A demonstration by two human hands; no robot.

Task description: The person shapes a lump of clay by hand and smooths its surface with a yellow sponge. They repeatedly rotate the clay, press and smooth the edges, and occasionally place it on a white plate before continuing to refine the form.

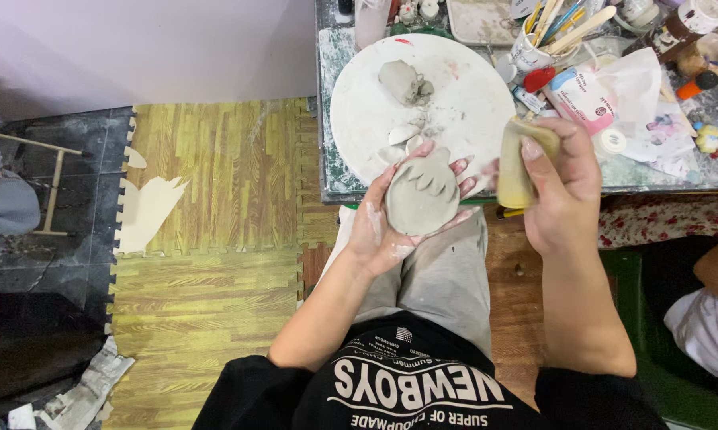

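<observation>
My left hand (383, 231) cradles a flat grey clay piece (421, 199) with raised finger-like ridges on its top, held palm up over my lap at the table's front edge. My right hand (562, 187) grips a yellow sponge (514, 167) upright, just to the right of the clay piece and apart from it. Behind both hands lies a round white board (462, 95) carrying a grey clay lump (403, 81) and some small clay scraps (406, 134).
The glass-topped table (677, 179) is crowded at the right with a cup of brushes and sticks (534, 48), a plastic pouch (586, 99), small paint pots and figurines. Yellow wood-pattern foam mats (215, 239) cover the floor at left. Another person's arm (717, 271) shows at the right edge.
</observation>
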